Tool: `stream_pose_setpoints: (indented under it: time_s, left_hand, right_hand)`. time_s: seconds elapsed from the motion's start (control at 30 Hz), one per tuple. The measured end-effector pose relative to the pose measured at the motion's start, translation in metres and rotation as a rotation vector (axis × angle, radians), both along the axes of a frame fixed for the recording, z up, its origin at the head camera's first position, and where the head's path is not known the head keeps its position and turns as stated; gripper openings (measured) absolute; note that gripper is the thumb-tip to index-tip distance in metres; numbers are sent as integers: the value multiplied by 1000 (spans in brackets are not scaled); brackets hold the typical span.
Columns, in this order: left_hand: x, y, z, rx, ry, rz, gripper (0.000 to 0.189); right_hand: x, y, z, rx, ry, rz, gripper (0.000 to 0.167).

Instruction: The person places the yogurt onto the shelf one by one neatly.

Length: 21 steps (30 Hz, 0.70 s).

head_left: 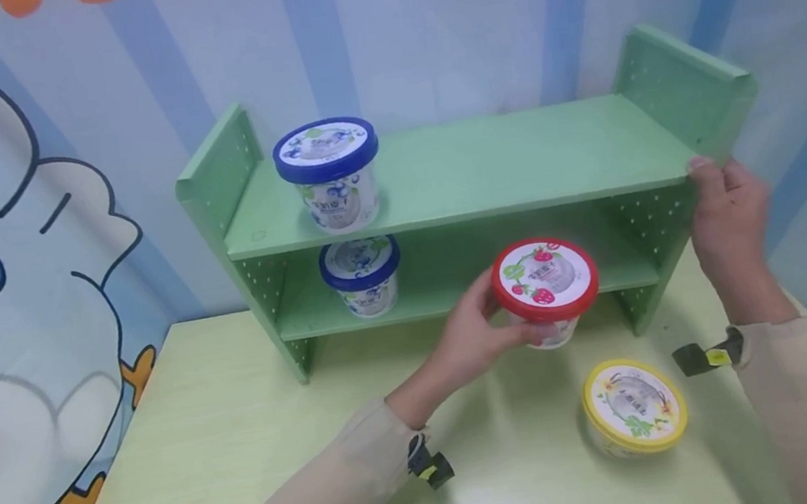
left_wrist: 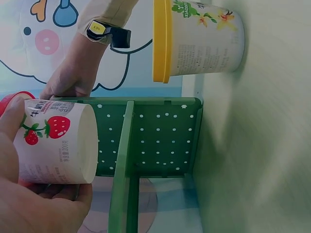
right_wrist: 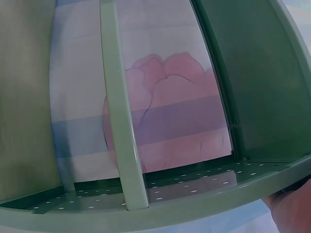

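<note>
My left hand (head_left: 476, 334) holds a white tub with a red lid (head_left: 546, 278) by its side, in front of the lower board of a green two-tier shelf (head_left: 491, 164). Strawberries are printed on the tub, which the left wrist view shows between thumb and fingers (left_wrist: 85, 194). With my right hand (head_left: 731, 222) I grip the front edge of the shelf's right side panel, just at the upper board's end. Only part of that hand (right_wrist: 294, 211) shows in the right wrist view, at the lower right corner. A yellow-lidded tub (head_left: 634, 406) stands on the table below the red-lidded one.
One blue-lidded tub (head_left: 329, 175) sits on the upper board at the left, and another blue-lidded tub (head_left: 364, 278) on the lower board beneath it. The shelf stands on a pale table (head_left: 193, 446) against a striped wall (head_left: 437, 29) with cartoon drawings.
</note>
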<state>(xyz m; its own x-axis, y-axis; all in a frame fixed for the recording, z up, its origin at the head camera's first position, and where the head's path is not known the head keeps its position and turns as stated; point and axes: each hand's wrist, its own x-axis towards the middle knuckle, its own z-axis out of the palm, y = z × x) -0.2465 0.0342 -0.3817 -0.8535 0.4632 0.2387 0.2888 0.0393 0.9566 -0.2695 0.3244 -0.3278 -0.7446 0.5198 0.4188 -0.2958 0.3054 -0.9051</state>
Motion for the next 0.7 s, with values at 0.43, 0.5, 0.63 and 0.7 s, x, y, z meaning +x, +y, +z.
stream_pose_setpoints:
  time_s: [0.43,0.5,0.63,0.7]
  left_hand:
    - [-6,8,7,16,3,3,81]
    - [-7,10,9,15,0,10,81]
    - [-9,13,10,10,-19,14,80]
    - [-10,15,10,21,-27,11,80]
  right_hand:
    - [1,0,0,6,-33,-20,23]
    - [0,0,1,5,-30,-14,23]
    - [0,1,2,6,-43,-8,24]
    - [1,0,2,2,-50,-5,26]
